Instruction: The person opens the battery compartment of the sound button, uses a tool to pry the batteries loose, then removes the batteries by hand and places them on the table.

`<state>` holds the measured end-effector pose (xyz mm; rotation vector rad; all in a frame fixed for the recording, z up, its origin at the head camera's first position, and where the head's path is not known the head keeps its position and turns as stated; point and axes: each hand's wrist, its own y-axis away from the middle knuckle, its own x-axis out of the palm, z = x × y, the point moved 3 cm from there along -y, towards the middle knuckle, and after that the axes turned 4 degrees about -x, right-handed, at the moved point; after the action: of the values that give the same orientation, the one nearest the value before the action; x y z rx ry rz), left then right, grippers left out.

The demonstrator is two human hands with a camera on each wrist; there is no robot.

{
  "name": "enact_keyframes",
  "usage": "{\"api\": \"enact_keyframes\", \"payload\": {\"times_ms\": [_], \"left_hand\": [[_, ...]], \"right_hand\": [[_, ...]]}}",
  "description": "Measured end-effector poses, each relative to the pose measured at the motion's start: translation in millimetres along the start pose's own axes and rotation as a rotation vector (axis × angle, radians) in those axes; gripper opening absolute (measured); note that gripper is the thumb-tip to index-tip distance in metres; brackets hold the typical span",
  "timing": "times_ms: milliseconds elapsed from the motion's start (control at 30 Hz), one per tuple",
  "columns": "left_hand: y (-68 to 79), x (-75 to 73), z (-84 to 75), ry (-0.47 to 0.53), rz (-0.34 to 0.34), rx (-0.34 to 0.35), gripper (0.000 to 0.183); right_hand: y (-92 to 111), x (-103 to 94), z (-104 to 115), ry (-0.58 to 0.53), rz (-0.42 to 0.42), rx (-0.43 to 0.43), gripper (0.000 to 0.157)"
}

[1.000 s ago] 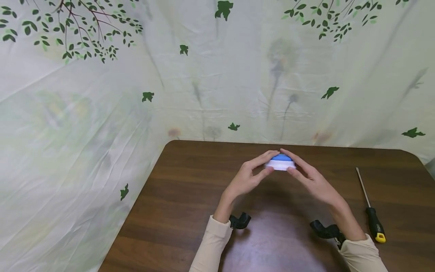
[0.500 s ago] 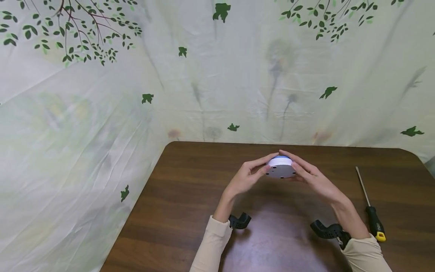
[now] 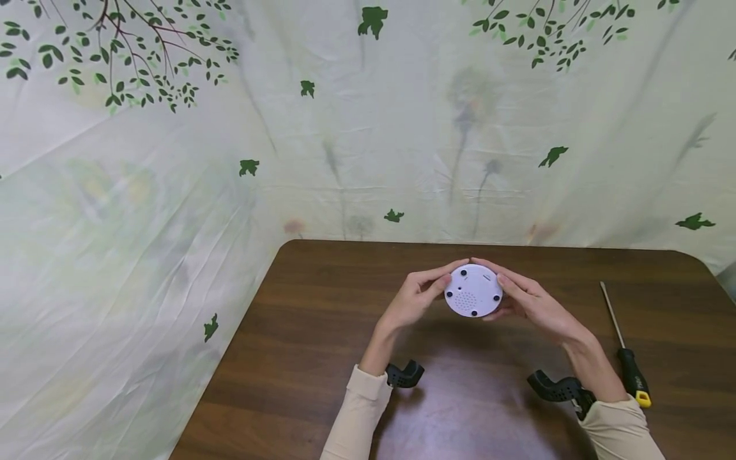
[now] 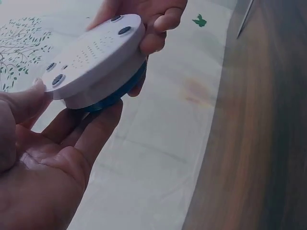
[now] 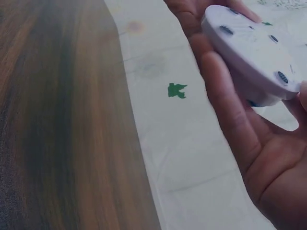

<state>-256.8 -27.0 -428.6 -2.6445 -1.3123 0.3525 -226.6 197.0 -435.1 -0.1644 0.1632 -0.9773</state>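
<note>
Both hands hold a round white-and-blue device (image 3: 473, 291) above the table, its flat white underside turned to the head camera. That underside carries several dark round feet, a patch of small holes and a short slot. My left hand (image 3: 413, 295) grips its left edge, thumb on the white rim and fingers behind. On the opposite edge, my right hand (image 3: 537, 305) pinches it the same way. The left wrist view shows the device (image 4: 98, 55) from the side, with a blue part below the white base and the left fingertips (image 4: 112, 112) against it. The blue face is hidden in the head view.
A screwdriver (image 3: 631, 367) with a black and yellow handle lies on the brown wooden table (image 3: 299, 332), right of the right hand. Behind the table hangs a pale cloth (image 3: 368, 147) printed with leaves. Black wrist mounts (image 3: 405, 374) sit on both forearms.
The device has tilted in both hands: a second ago its blue top and white side showed, now its whole underside faces the head camera. The hands stay in nearly the same place.
</note>
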Motion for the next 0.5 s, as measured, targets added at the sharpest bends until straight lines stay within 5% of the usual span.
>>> {"api": "enact_keyframes", "payload": {"times_ms": [233, 500], "left_hand": [[-2.3, -4.7, -4.0, 0.018, -0.03, 0.006, 0.042], [0.6, 4.5, -3.7, 0.0, -0.026, -0.099, 0.043]], "right_hand": [[-4.6, 0.5, 1.5, -0.129, 0.065, -0.039, 0.053], [1.6, -0.2, -4.2, -0.167, 0.064, 0.005, 0.051]]}}
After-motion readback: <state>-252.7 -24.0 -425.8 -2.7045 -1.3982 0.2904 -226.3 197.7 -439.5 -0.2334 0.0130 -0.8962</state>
